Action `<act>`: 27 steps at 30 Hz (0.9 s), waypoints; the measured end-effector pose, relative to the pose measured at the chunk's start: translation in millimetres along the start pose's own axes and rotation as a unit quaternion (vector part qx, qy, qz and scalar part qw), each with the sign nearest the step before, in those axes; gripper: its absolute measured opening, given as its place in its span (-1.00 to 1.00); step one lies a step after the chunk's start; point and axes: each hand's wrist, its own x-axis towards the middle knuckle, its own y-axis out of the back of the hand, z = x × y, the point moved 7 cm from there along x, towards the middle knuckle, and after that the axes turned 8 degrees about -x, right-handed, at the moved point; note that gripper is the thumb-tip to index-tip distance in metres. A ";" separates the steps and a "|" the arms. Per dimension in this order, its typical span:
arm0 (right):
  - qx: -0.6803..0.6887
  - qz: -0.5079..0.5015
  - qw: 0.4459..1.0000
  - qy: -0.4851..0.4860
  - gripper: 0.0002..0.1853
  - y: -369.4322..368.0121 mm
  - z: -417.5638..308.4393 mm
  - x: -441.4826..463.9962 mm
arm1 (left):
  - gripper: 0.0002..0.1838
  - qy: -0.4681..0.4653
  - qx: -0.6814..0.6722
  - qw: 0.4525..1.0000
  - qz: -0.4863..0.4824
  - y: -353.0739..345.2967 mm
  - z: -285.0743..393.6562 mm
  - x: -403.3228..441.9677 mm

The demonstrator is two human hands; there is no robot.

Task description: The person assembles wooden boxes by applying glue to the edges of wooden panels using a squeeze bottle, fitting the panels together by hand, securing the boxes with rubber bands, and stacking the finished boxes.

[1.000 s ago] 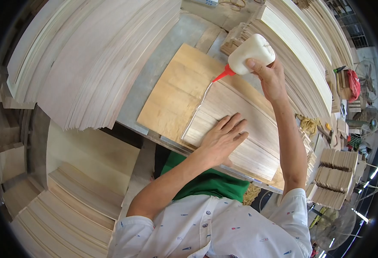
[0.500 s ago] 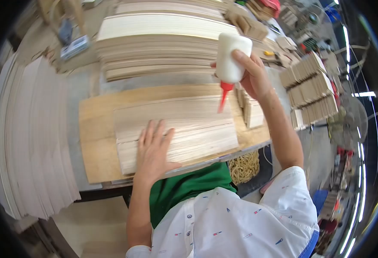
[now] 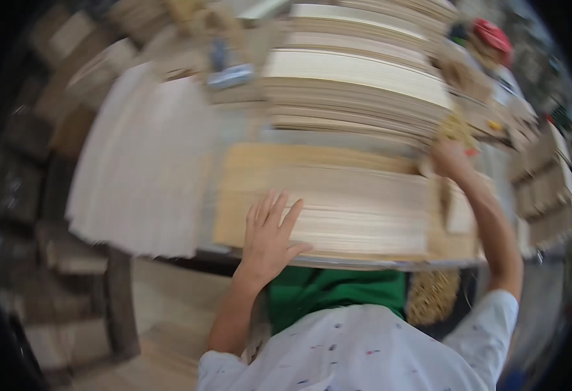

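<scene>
My left hand (image 3: 270, 238) lies with its fingers spread at the left end of the pale wooden panels (image 3: 357, 208), which rest on a yellowish board (image 3: 237, 189). At the board's far right, my right hand (image 3: 449, 158) is closed round the white bottle (image 3: 424, 167). Most of the bottle is hidden by the hand and blurred; a bit of its red nozzle (image 3: 471, 152) shows to the right. Small wooden pieces (image 3: 458, 208) stand just below this hand.
Tall stacks of thin wood sheets stand at the left (image 3: 143, 169) and behind the board (image 3: 357, 78). More bundled pieces (image 3: 546, 189) are at the right. A blue-white box (image 3: 230, 76) sits behind. Yellow bands (image 3: 455, 127) lie beyond my right hand; others (image 3: 432, 296) are below the table edge.
The view has turned and shifted. The bottle, earlier held nozzle-down over the panels, has moved right and down beside the small pieces with my right hand. My left hand remains on the panels' left end.
</scene>
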 end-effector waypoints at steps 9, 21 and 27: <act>0.052 0.011 0.998 0.024 -0.78 25.3 -10.5 4.8 | -0.28 0.231 0.223 0.928 0.191 207.3 -109.2 -45.5; 0.378 0.172 0.902 0.115 -0.63 105.2 -52.5 -104.3 | -0.26 0.314 0.078 0.938 0.122 206.2 -172.7 -42.3; 0.446 0.170 0.870 0.122 -0.63 97.4 -60.9 -129.4 | -0.43 0.317 -0.088 0.925 0.190 211.3 -178.8 -48.7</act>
